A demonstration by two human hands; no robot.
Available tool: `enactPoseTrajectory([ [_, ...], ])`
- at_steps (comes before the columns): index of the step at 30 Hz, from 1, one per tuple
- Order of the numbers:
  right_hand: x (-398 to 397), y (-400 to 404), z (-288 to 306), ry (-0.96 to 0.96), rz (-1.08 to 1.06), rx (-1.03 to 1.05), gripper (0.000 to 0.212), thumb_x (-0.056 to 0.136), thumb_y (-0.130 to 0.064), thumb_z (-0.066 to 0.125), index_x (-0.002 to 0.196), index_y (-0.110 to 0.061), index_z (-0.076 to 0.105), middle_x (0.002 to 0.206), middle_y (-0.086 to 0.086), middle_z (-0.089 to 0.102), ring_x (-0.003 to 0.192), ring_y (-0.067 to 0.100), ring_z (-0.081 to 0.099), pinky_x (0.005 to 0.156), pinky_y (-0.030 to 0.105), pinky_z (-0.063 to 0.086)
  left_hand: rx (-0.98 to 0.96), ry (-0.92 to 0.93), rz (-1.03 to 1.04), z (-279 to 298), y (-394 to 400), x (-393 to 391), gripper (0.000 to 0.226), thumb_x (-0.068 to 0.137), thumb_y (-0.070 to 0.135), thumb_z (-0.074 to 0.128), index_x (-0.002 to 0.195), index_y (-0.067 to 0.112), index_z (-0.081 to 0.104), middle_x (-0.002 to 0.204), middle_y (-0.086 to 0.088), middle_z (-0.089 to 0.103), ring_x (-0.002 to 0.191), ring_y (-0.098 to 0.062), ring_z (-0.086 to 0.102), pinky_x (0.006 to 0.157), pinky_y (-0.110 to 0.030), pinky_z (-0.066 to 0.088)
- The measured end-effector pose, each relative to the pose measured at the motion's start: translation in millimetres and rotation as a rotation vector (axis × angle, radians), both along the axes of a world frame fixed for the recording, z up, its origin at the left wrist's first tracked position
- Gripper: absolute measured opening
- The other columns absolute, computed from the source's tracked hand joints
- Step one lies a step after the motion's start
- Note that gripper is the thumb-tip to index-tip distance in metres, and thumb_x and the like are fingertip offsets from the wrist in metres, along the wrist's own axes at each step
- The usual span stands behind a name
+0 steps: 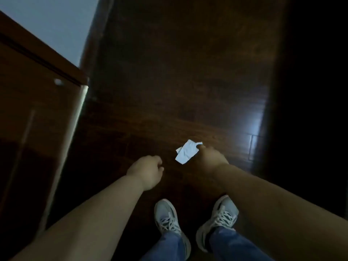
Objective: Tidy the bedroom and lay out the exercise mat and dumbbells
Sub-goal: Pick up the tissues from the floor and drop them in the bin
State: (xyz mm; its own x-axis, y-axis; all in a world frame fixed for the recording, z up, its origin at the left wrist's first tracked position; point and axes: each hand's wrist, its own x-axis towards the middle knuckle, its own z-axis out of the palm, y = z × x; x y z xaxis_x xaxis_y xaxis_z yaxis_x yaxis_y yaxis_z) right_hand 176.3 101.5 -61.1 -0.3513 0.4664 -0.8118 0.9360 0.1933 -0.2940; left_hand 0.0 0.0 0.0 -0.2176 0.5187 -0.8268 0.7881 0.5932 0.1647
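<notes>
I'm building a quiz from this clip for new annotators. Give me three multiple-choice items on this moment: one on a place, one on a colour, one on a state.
1. Where is the white paper scrap?
A. On the wooden cabinet
B. At the right hand's fingertips, above the dark wooden floor
C. Under a shoe

2. What colour are the trousers?
A. Blue
B. Red
C. Black

3. What is the left hand doing?
A. Gripping a dumbbell
B. Pressing flat on the floor
C. Holding nothing, fingers loosely curled

Key:
1 B: the scrap sits against the right hand, ahead of the trainers, with the floor behind it.
2 A: the trouser legs above both shoes are blue.
3 C: the hand hangs over the floor, beside the scrap, with nothing in it.
</notes>
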Motion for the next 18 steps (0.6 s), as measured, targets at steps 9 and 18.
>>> enactPoseTrajectory([
  [9,-28,-24,-211,-0.06,0.127,0.182,0.065,0.088,-0.026,0.06,0.141,-0.023,0.023,0.14,0.016,0.025,0.123,0.032,0.033,0.088,0.04,0.044,-0.047,0.0,0.011,-196,0,-14,0.046,0.096,0.031,0.048,0.14,0.028,0.037,0.14,0.0,0.042,0.123,-0.021,0.046,0.094,-0.033,0.046],
  [18,0,40,-81,0.052,-0.081,0.107,0.045,0.087,0.0,0.051,0.129,-0.014,0.044,0.133,0.012,0.036,0.121,0.031,0.04,0.097,0.04,0.045,-0.017,0.036,-0.019,-90,50,-8,0.053,0.096,0.029,0.046,0.145,0.03,0.027,0.146,0.001,0.035,0.124,-0.022,0.046,0.092,-0.034,0.047],
])
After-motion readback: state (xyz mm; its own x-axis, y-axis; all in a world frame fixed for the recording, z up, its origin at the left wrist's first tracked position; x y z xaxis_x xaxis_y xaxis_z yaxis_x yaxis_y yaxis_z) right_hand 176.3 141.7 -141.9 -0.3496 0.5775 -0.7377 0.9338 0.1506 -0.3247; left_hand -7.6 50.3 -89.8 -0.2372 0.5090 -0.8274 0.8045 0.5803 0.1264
